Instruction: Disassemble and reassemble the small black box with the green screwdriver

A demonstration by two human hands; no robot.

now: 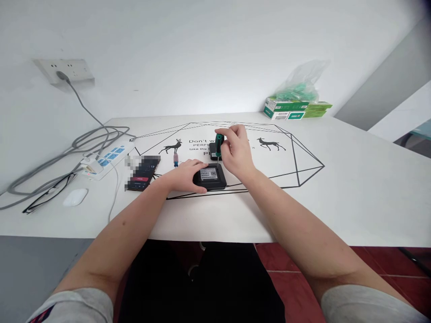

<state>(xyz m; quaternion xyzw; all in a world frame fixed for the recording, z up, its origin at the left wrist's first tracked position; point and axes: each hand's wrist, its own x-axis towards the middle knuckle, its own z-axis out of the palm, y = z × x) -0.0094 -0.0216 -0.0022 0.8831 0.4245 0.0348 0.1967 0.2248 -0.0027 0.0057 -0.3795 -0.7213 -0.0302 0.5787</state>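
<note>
A flat, square black device [218,183] with a white printed label lies on the table. My left hand [185,176] grips its left side, thumb along the near edge and fingers over the far edge. In my right hand [238,152] is a green-and-black screwdriver [219,142], held upright with its tip down at the device's far right corner. Whether the tip sits in a screw is too small to tell. Just behind stands a smaller black object [212,151], partly hidden by the screwdriver. A small screwdriver with a pinkish handle [175,159] lies beyond my left hand.
A phone [144,172] lies left of my left hand. Farther left are a power strip [112,157], coiled grey cable [81,146], glasses [50,193] and a white case [75,197]. Green-and-white boxes [286,107] with a plastic bag [301,87] stand at the back right.
</note>
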